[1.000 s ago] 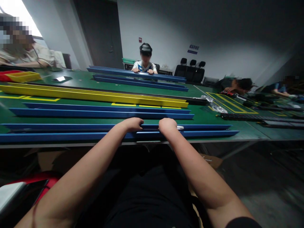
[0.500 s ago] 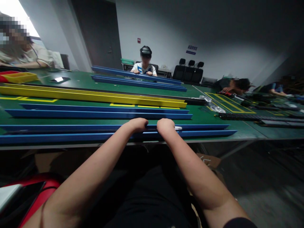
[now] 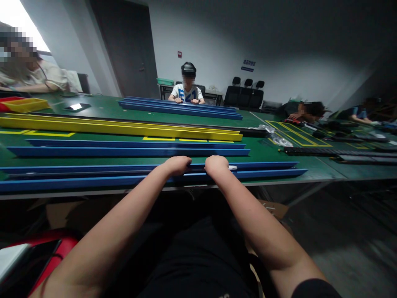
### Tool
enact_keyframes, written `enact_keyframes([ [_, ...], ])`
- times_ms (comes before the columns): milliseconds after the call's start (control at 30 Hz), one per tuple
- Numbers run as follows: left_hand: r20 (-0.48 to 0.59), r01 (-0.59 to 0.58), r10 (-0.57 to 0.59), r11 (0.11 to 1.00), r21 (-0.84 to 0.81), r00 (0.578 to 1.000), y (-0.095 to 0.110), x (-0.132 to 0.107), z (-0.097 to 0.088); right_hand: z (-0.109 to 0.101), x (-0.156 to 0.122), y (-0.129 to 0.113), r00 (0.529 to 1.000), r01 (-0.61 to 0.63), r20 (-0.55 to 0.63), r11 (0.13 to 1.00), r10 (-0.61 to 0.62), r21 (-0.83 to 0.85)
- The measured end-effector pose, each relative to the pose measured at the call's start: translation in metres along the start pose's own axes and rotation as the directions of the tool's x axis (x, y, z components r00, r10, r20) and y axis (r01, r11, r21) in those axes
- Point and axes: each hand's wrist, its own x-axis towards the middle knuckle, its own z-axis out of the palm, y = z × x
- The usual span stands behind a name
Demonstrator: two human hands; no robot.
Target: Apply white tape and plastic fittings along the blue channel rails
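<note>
Both my hands are over the nearest long blue rail, which lies along the table's front edge. My left hand is closed with its knuckles up, fingers curled down into the rail's channel. Close to its right, my right hand is closed in the same way. Their bodies hide what the fingers grip. A small white rounded piece sticks out just right of my right hand. Behind them lies another blue rail, then a yellow rail.
Across the green table, a person wearing a headset has both hands at a stack of blue rails. Clear plastic bags lie right of the yellow rail. A yellow tray and a phone are at the left.
The person opposite has lowered the far blue rail, which was tilted and raised, down to the others. My hands have hardly moved; the view has shifted slightly.
</note>
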Motion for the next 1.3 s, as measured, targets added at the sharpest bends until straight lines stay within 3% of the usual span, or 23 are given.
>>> enact_keyframes([
  [100, -0.022, -0.034, 0.035, 0.999, 0.006, 0.999, -0.007, -0.005, 0.001, -0.001, -0.005, -0.003, 0.999, 0.026, -0.02, 1.0, -0.026, -0.002],
  [300, 0.012, 0.003, -0.003, 1.0, -0.016, 1.0, -0.036, -0.025, 0.003, -0.003, -0.016, -0.026, 0.984, 0.144, -0.103, 0.989, -0.145, -0.017],
  [667, 0.044, -0.007, 0.011, 0.997, -0.079, 0.999, -0.072, -0.063, -0.006, 0.0, -0.03, -0.059, 0.944, 0.274, -0.19, 0.962, -0.269, -0.003],
  [867, 0.043, 0.037, -0.035, 0.999, -0.034, 0.998, -0.075, -0.065, -0.006, -0.014, -0.022, -0.033, 0.957, 0.278, -0.059, 0.957, -0.283, -0.084],
  [1033, 0.038, 0.08, -0.079, 0.996, -0.028, 0.996, -0.072, -0.066, -0.007, -0.025, -0.009, -0.003, 0.925, 0.38, 0.061, 0.919, -0.375, -0.102],
  [1300, 0.011, 0.123, -0.123, 0.992, -0.024, 0.992, -0.072, -0.067, -0.003, -0.035, -0.004, 0.01, 0.891, 0.414, 0.227, 0.909, -0.393, -0.054],
])
